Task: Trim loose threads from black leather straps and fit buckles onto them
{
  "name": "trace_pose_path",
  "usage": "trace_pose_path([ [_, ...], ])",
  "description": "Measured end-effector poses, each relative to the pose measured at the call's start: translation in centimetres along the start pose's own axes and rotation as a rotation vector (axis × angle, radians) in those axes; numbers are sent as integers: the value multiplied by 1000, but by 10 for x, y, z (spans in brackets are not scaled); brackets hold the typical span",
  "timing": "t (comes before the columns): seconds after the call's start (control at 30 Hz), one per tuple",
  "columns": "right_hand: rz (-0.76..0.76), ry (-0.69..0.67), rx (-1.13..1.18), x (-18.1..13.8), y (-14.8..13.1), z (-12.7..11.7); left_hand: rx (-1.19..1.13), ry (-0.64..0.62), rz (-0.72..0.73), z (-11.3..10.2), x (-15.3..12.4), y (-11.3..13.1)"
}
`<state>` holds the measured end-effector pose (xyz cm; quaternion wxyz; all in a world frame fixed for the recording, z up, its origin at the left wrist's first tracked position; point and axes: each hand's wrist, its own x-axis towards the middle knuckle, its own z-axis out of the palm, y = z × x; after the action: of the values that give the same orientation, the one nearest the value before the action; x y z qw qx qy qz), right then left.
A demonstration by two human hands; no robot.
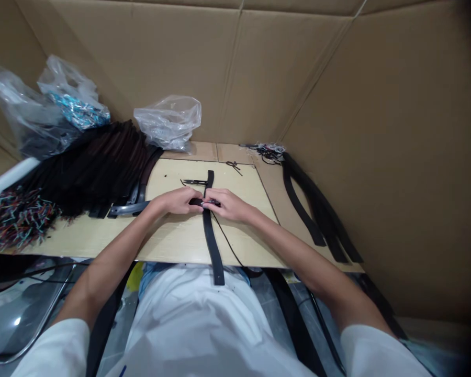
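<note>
My left hand (183, 200) is closed on the end of a dark flat strip (131, 208), which runs left beneath my wrist. My right hand (226, 203) meets it fingertip to fingertip, pinched round a small dark piece (213, 202) whose kind I cannot make out. Under both hands a black strap (212, 238) lies lengthwise, its near end hanging over the table edge onto my shirt. Just beyond my fingers, a small black pointed tool (195, 182) lies against the strap. A thin black cord (228, 241) trails from beneath my right hand toward the table edge.
A big bundle of dark strips (98, 167) with coloured wire ends (15, 217) fills the left side. Clear plastic bags (168, 123) stand behind. Several black straps (317, 209) lie at right, near a wire tangle (270, 153). Tall cardboard walls (180, 57) enclose the table (168, 238).
</note>
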<state>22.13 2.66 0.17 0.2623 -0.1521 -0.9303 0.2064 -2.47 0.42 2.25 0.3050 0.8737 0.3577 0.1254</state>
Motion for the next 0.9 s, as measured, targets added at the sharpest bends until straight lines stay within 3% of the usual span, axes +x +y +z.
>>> trace_pose_path([
  [0.2,45,178,2,1,-5,14,10,14,-9,-2,2,4],
  [0.4,231,384,-45,7,-13,13,19,5,-2,-1,3,10],
  [0.77,212,236,-81,8,-10,18,-5,-6,-2,4,6,1],
  [0.9,278,195,-258,0,-14,14,-1,19,-10,3,5,1],
])
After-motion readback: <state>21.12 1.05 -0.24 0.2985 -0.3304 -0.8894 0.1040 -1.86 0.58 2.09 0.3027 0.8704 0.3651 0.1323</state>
